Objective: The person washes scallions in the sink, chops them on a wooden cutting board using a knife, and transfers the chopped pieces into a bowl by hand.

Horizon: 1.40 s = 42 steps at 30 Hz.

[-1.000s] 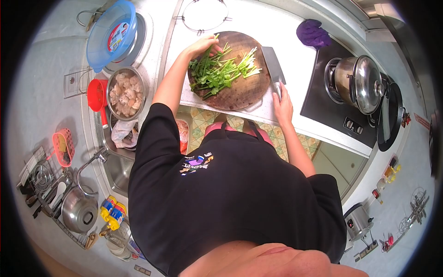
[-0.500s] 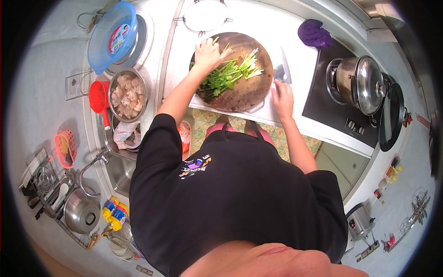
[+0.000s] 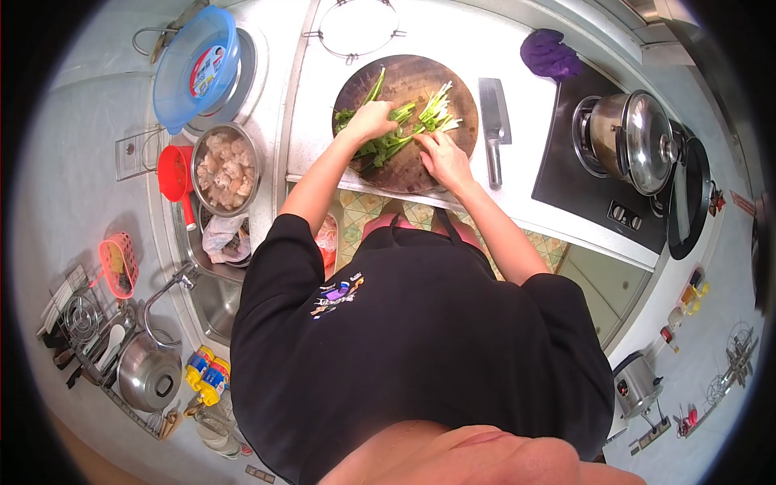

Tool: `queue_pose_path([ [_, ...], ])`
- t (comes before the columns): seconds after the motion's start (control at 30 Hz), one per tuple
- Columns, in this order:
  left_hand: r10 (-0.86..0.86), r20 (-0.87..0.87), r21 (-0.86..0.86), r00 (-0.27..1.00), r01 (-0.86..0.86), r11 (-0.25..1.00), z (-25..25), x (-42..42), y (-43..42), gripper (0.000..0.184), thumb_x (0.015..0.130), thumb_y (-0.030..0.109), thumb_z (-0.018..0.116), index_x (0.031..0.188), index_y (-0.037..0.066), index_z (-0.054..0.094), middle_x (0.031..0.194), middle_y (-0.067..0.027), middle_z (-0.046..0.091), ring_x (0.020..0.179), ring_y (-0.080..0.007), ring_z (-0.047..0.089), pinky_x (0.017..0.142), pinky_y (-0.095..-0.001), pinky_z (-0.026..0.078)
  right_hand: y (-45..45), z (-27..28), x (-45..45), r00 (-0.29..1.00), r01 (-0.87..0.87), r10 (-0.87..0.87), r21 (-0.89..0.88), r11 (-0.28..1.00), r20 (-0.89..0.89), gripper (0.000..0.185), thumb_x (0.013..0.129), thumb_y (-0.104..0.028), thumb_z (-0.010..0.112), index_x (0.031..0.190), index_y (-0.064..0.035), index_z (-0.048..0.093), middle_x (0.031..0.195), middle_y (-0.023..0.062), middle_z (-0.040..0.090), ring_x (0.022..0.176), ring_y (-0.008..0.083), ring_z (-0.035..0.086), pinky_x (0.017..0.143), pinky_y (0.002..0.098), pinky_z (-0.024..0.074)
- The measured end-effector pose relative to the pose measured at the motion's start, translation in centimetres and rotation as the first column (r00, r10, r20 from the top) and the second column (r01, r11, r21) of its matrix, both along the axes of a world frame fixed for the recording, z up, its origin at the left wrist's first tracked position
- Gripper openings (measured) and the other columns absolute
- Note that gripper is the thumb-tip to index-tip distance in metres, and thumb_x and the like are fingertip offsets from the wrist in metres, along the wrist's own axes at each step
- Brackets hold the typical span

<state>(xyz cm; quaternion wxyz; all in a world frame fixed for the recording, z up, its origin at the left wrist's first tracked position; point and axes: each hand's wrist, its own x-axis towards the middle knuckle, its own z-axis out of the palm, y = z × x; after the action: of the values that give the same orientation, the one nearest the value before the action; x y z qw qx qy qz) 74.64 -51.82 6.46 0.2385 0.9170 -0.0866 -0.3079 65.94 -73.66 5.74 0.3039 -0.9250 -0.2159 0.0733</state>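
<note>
Leafy greens with pale cut stems (image 3: pixel 437 113) lie across a round wooden chopping board (image 3: pixel 404 174). Over the left part of the bunch, my left hand (image 3: pixel 372 121) has its fingers curled down onto the leaves and stalks. My right hand (image 3: pixel 446 160) reaches in from the board's right side, thumb and fingers closed on the stalks near the middle; its fingertips partly hide what they pinch. A cleaver (image 3: pixel 493 121) rests flat on the white counter to the right of the board, its handle toward me, with no hand on it.
On the right stands a lidded steel pot (image 3: pixel 618 137) on the black stove (image 3: pixel 558 174), near a purple cloth (image 3: pixel 551 55). Left are a bowl of raw meat pieces (image 3: pixel 226 170), a blue basin (image 3: pixel 174 89) and the sink (image 3: pixel 212 303). A wire ring (image 3: pixel 356 55) lies behind the board.
My right hand has let go of the cleaver, now lying on the counter, and moved left onto the greens. My left hand has shifted toward me and slightly right over the bunch.
</note>
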Motion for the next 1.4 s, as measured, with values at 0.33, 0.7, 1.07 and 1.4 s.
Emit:
queue_pose_path([
  [0.33, -0.081, 0.118, 0.025, 0.99, 0.079, 0.997, 0.5, -1.0, -0.5, 0.059, 0.073, 0.031, 0.077, 0.119, -0.001, 0.06, 0.101, -0.0244, 0.068, 0.1, -0.0361, 0.066, 0.088, -0.0439, 0.052, 1.1, -0.5, 1.2, 0.995, 0.065, -0.06, 0.051, 0.997, -0.085, 0.029, 0.087, -0.017, 0.064, 0.115, -0.0138, 0.059, 0.101, 0.0107, 0.059, 0.099, 0.0301, 0.064, 0.078, 0.0441, 0.0546],
  [0.7, 0.14, -0.47, -0.801, 0.871, -0.488, 0.347, -0.4, -1.3, 5.8, 0.018, 0.083, 0.013, 0.055, 0.099, 0.003, 0.057, 0.076, -0.0053, 0.062, 0.075, -0.014, 0.061, 0.075, -0.0282, 0.049, 1.3, 0.4, 7.0, 0.965, -0.126, 0.149, -0.12, 0.985, 0.215, 0.012, 0.083, -0.017, 0.062, 0.093, -0.0126, 0.065, 0.099, 0.0038, 0.059, 0.105, 0.0267, 0.057, 0.079, 0.0412, 0.0525],
  [1.07, 0.322, -0.361, -0.833, 0.875, -0.458, 0.311, 5.7, -3.9, 9.1, 0.006, 0.088, 0.01, 0.059, 0.09, 0.007, 0.054, 0.068, 0.0029, 0.049, 0.06, -0.0074, 0.045, 0.058, -0.0231, 0.038, 9.0, -1.0, 16.3, 0.801, -0.523, 0.573, -0.264, 0.811, 0.173, 0.01, 0.084, -0.019, 0.055, 0.087, -0.0132, 0.062, 0.097, 0.0001, 0.058, 0.101, 0.0225, 0.052, 0.084, 0.0359, 0.0454],
  [1.4, 0.526, -0.191, -0.785, 0.829, -0.45, 0.425, 20.6, -10.9, 12.1, 0.013, 0.084, 0.01, 0.07, 0.092, 0.006, 0.06, 0.076, 0.0007, 0.059, 0.069, -0.0079, 0.057, 0.06, -0.0218, 0.044, 7.4, 0.7, 17.4, 0.812, -0.51, 0.556, -0.247, 0.824, 0.178, 0.018, 0.085, -0.019, 0.063, 0.102, -0.0136, 0.066, 0.099, 0.0004, 0.064, 0.103, 0.0233, 0.059, 0.087, 0.0368, 0.0504],
])
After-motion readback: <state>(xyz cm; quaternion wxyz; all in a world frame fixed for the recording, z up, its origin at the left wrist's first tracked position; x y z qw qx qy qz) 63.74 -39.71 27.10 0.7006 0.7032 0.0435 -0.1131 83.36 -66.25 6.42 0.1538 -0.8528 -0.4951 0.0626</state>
